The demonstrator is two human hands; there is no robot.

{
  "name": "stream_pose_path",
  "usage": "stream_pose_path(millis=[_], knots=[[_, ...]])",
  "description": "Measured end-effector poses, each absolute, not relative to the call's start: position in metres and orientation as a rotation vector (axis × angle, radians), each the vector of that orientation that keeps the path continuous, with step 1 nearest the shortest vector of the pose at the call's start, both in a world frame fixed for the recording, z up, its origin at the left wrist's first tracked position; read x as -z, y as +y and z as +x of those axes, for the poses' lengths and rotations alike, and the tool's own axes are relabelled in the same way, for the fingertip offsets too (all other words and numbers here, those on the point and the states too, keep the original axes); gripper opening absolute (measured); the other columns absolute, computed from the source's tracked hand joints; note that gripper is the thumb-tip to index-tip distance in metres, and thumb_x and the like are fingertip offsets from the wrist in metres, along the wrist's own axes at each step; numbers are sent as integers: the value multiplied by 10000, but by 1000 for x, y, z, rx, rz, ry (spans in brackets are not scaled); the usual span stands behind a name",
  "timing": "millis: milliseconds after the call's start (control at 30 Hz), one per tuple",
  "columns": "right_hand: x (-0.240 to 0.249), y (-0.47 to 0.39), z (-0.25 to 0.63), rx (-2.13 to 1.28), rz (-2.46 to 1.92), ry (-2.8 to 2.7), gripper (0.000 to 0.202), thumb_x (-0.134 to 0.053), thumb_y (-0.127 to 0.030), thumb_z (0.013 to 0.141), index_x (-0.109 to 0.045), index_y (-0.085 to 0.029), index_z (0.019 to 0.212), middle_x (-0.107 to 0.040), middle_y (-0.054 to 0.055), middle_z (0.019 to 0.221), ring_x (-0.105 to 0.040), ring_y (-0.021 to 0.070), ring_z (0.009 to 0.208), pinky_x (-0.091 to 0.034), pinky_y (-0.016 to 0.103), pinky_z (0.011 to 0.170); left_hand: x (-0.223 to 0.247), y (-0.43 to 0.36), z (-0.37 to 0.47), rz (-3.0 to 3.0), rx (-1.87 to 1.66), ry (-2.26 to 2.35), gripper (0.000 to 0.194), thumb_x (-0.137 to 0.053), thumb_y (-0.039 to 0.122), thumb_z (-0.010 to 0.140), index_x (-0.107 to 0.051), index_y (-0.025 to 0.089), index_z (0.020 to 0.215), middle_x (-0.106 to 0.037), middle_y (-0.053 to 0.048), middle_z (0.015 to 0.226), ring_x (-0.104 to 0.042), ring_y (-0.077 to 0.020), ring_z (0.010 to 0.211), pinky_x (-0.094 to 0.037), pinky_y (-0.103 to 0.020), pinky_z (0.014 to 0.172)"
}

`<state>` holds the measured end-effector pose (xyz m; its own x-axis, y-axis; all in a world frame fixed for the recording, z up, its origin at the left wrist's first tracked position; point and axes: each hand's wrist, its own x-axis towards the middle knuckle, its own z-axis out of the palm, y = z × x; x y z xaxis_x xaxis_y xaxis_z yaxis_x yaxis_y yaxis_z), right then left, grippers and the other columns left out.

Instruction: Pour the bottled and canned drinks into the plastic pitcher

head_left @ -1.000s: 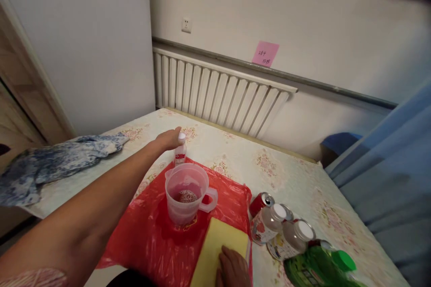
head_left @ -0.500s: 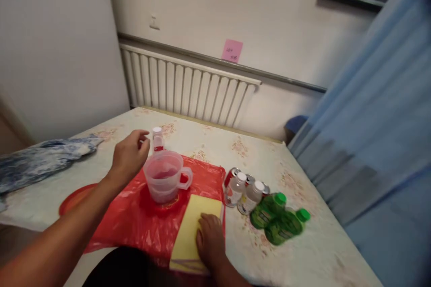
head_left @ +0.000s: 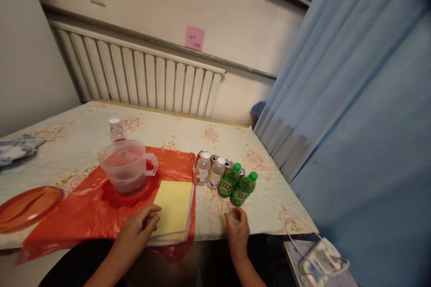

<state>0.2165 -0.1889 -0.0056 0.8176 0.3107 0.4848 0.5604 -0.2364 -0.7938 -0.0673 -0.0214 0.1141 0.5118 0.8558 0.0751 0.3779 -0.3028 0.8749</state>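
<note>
My left hand (head_left: 137, 229) is over the left edge of a stack of yellow paper sheets (head_left: 173, 206), its fingers loosely bent and apart; I cannot tell whether it touches the paper. My right hand (head_left: 238, 232) hovers by the table's front edge, thumb and fingers apart, just in front of two green bottles (head_left: 242, 190). Beside those stand two clear white-capped bottles (head_left: 202, 169), with several cans (head_left: 214, 158) partly hidden behind. A translucent plastic jug (head_left: 126, 170) with a handle sits on a red scalloped dish (head_left: 111, 193).
Under the dish and paper spreads a red plastic bag (head_left: 77, 215). An orange-red lid (head_left: 28, 210) lies at left, and a small white-capped bottle (head_left: 116, 131) stands behind the jug. A white device with a cable (head_left: 321, 262) is at lower right, near a blue curtain (head_left: 363, 143).
The view has turned right. My left hand has come from beside the jug down to the yellow paper. My right hand has left the paper and moved right, near the green bottles.
</note>
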Motion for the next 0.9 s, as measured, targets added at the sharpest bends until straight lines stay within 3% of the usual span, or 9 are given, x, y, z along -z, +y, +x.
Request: stream_pose_path(millis=[133, 300, 533, 667, 767, 900], knots=[[-2, -194, 264, 366, -1923, -479, 644, -681, -525, 743, -564, -118, 1228, -657, 175, 1152, -626, 303, 1033, -483, 398, 890, -113, -30, -53, 1897, -640, 972, 332, -551, 508, 767, -639, 231, 929, -680, -5, 703, -666, -216, 635, -525, -316, 634], [-20, -164, 277, 322, -2004, -441, 769, -680, -570, 693, -557, -52, 1246, -644, 237, 1169, -605, 363, 1070, -462, 430, 896, -117, -38, -43, 1988, -593, 916, 296, -534, 456, 788, -641, 228, 943, -637, 0, 677, -609, -202, 629, -474, -296, 622], [-26, -150, 280, 390, -1955, -359, 586, -680, -548, 682, -641, -101, 1059, -690, 180, 974, -629, 335, 920, -481, 412, 811, -116, -44, -34, 2053, -520, 872, 258, -506, 407, 823, -630, 237, 971, -622, 14, 688, -602, -193, 653, -451, -286, 641], [-27, -162, 265, 406, -1917, -445, 544, -677, -515, 699, -631, -116, 1066, -678, 160, 980, -625, 315, 913, -493, 414, 821, -130, -50, -19, 2089, -480, 786, 247, -507, 368, 837, -640, 232, 994, -641, 1, 726, -615, -195, 696, -470, -292, 677], [-33, -174, 237, 326, -1877, -675, 513, -681, -428, 716, -614, -133, 1130, -668, 134, 1028, -624, 296, 958, -501, 412, 858, -146, -58, -4, 2131, -516, 703, 313, -515, 323, 848, -623, 224, 1124, -681, -37, 888, -616, -191, 737, -497, -319, 751], [-54, -180, 194, 170, -1777, -1027, 546, -686, -269, 722, -574, -165, 1247, -648, 121, 1129, -612, 279, 1055, -504, 419, 925, -171, -67, 9, 2211, -661, 570, 542, -546, 299, 870, -447, 268, 1402, -620, -96, 1216, -620, -202, 871, -516, -362, 850]])
